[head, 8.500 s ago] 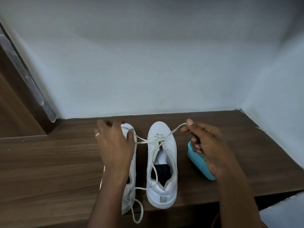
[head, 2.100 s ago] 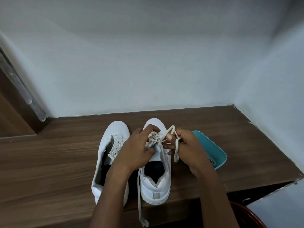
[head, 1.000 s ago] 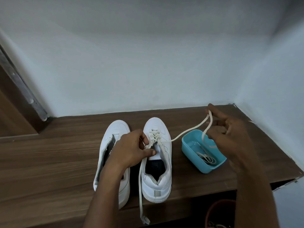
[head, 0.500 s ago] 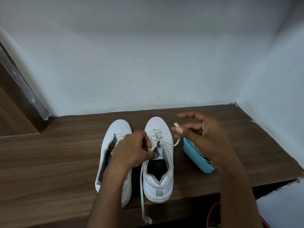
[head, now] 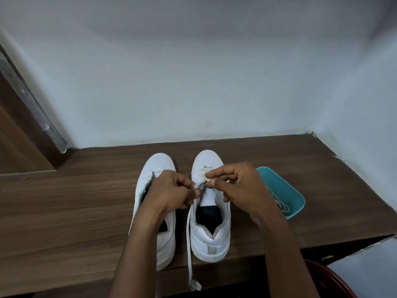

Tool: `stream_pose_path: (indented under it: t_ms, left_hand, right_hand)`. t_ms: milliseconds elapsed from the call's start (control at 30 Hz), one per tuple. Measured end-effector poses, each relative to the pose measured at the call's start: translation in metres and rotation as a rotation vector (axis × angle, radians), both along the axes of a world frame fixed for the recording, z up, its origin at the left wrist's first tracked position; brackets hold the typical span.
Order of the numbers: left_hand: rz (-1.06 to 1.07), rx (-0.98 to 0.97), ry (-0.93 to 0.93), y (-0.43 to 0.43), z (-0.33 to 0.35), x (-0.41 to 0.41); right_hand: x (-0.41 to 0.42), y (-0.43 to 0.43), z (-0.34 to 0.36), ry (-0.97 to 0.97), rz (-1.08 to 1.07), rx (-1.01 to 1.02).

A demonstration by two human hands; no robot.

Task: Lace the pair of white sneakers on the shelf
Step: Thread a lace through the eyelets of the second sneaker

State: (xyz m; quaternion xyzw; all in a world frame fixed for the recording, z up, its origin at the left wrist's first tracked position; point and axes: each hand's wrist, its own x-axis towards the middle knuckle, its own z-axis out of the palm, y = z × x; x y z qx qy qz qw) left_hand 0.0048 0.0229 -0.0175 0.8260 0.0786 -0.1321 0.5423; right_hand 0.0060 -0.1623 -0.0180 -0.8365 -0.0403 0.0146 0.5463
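The right hand (head: pixel 238 188) had come back from above the tray (head: pixel 290 186) to the eyelets of the right sneaker (head: pixel 209 235), meeting the left hand (head: pixel 171 194) there. Its thumb and forefinger pinched the lace (head: pixel 188 239) near the tip, with the other fingers curled. The left hand, fingers curled, pinched the right sneaker at its eyelet edge. The lace's other end hung past the front of the shelf (head: pixel 64 211). The left sneaker (head: pixel 160 164) stood just beside its mate, toes to the wall, partly under the left arm. A spare lace (head: pixel 280 204) lay in the teal tray, right of the pair.
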Motion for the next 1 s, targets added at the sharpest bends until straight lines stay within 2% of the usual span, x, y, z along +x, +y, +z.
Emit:
stream_pose_path:
  t_ms: [167,367,433,567,633,867,1000]
  left_hand:
    - [0.045,-0.095,0.053,0.0,-0.003,0.0]
    - [0.051,-0.11,0.052,0.001,-0.004,0.001]
    - [0.011,-0.084,-0.02,0.001,-0.004,0.001]
    - [-0.154,0.045,-0.403,-0.004,0.0,0.005]
    - [-0.208,0.04,-0.502,-0.01,-0.001,0.007]
    - [-0.02,0.2,-0.551,-0.011,-0.011,0.013]
    - [0.016,0.167,-0.592,-0.006,-0.011,0.014]
  right_hand:
    - [-0.001,-0.001,0.003,-0.011,0.003,-0.011]
    - [-0.002,-0.01,0.011,-0.047,-0.111,0.107]
    - [-0.003,-0.012,0.014,-0.019,-0.12,0.183]
    - [-0.007,-0.007,0.017,0.022,-0.066,0.232]
    - [-0.006,-0.005,0.016,0.018,-0.056,0.236]
    - [-0.005,-0.025,0.013,0.019,-0.083,0.224]
    - [-0.008,-0.04,0.017,0.029,-0.122,0.29]
